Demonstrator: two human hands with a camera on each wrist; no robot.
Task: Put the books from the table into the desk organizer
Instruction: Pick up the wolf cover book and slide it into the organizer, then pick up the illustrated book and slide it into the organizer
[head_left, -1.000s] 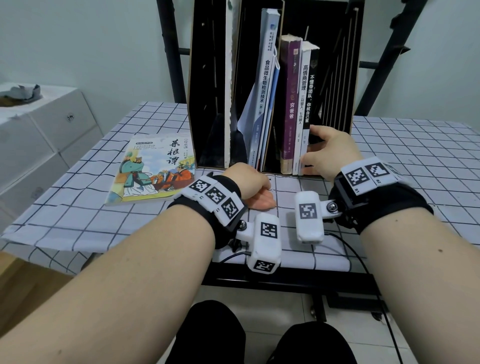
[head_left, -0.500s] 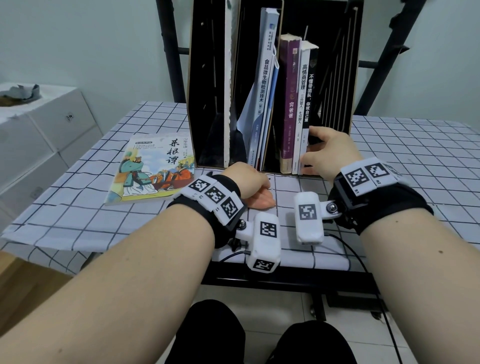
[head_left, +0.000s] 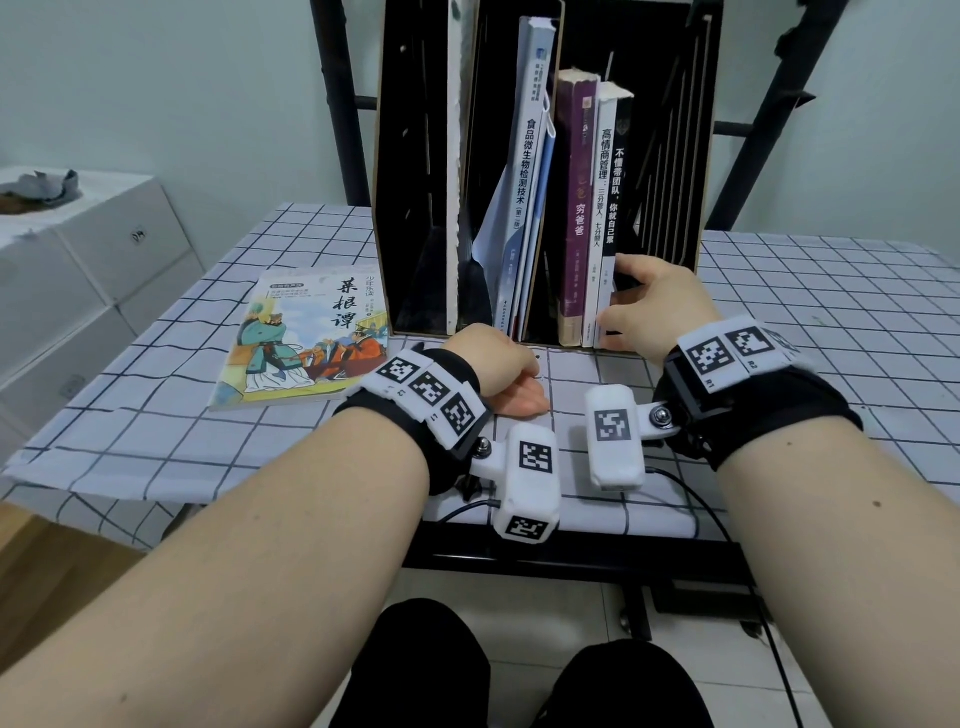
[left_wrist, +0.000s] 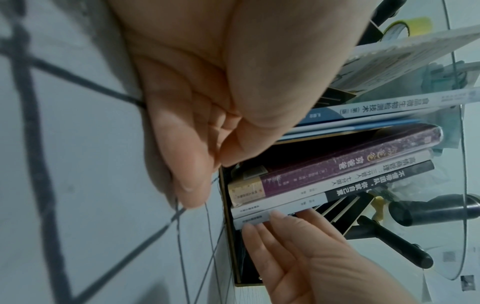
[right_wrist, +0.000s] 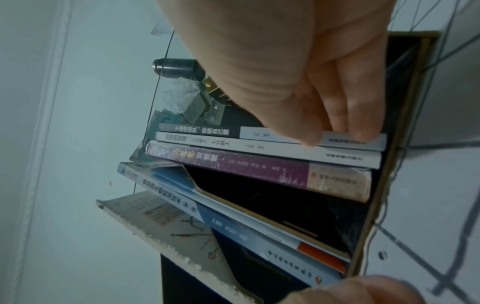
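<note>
R hand (head_left: 652, 306) fingers straight, tips + thumb pressed on lower end of black-spine book (head_left: 621, 171), upright in rt slot of desk organizer (head_left: 410, 182), upper ctr | L hand (head_left: 493, 358) loosely curled, holds nothing, rests on table (head_left: 805, 322) just below organizer | illustrated book (head_left: 311, 338) flat on table, ctr-left, just beside organizer

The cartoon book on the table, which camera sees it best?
The head view. It shows the cartoon book nearly whole, lying flat, cover up, on the checked tablecloth, left of the desk organizer. Both wrist views look into the organizer instead, so neither shows it at all.
</note>
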